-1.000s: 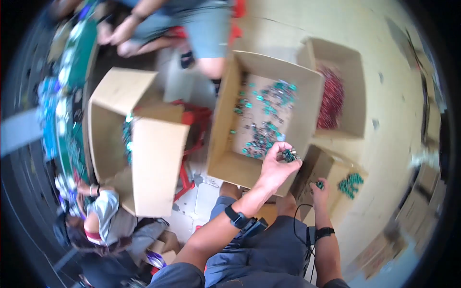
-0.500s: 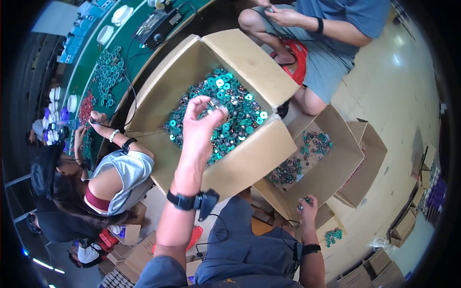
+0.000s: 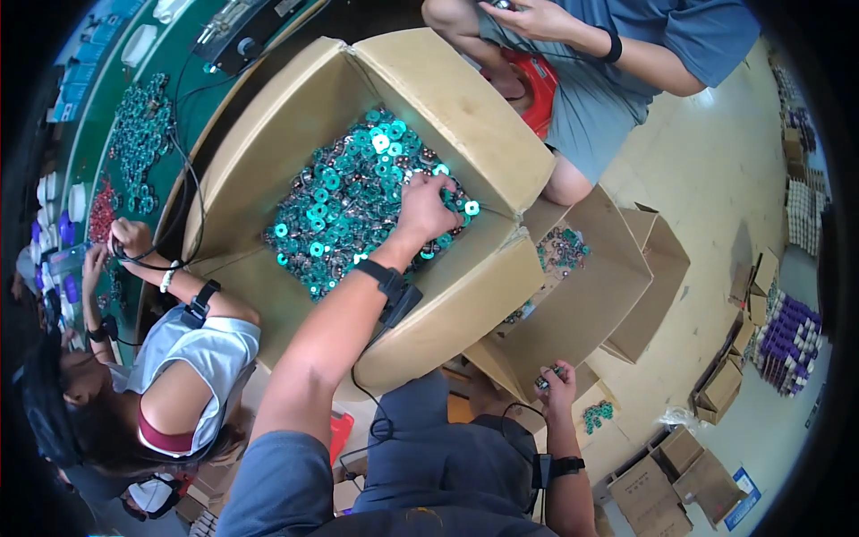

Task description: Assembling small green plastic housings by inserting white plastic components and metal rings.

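Two hands work at separate cardboard boxes. Left hand (image 3: pixel 425 208), fingers curled down, digs into the heap of teal rings (image 3: pixel 344 201) filling the large box (image 3: pixel 456 98), near its right wall. Right hand (image 3: pixel 557 383) is closed on a few small parts at the near edge of the smaller box (image 3: pixel 582 309).

The pale floor (image 3: pixel 707 179) carries open cardboard boxes (image 3: pixel 626 286), small flattened cartons (image 3: pixel 662 483) and purple spools (image 3: pixel 787 345).
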Available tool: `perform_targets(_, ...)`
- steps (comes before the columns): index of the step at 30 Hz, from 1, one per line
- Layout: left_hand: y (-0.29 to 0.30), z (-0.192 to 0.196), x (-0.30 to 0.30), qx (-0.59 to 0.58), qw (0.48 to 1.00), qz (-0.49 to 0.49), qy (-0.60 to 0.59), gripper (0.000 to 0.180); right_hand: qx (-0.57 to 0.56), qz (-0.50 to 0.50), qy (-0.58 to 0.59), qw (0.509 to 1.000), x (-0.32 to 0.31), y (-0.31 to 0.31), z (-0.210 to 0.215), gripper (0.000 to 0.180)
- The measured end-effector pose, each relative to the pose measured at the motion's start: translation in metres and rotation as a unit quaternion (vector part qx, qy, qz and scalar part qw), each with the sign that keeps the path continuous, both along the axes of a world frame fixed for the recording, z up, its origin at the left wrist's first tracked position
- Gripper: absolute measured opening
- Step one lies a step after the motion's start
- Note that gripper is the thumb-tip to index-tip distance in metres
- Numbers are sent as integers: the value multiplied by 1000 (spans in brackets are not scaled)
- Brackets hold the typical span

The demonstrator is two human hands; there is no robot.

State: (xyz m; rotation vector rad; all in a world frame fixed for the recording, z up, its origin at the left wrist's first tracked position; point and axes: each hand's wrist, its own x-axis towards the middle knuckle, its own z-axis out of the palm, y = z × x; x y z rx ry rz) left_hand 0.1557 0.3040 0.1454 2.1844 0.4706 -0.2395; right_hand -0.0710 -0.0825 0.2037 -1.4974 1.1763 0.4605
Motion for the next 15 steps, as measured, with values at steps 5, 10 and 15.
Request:
perform_targets(5,-11,-15,20,106,962,-251,26,53,-24,2,20,1000,2,-2,6,34)
perform_targets(10,-18,-31,17,188,915,-355,-36,58,-13,-1,15,1000,-4,0,2,35)
perform_targets(15,-25,-35,5,205,893,-391,-84,42,-19,2,31,999,-16,4,-3,36)
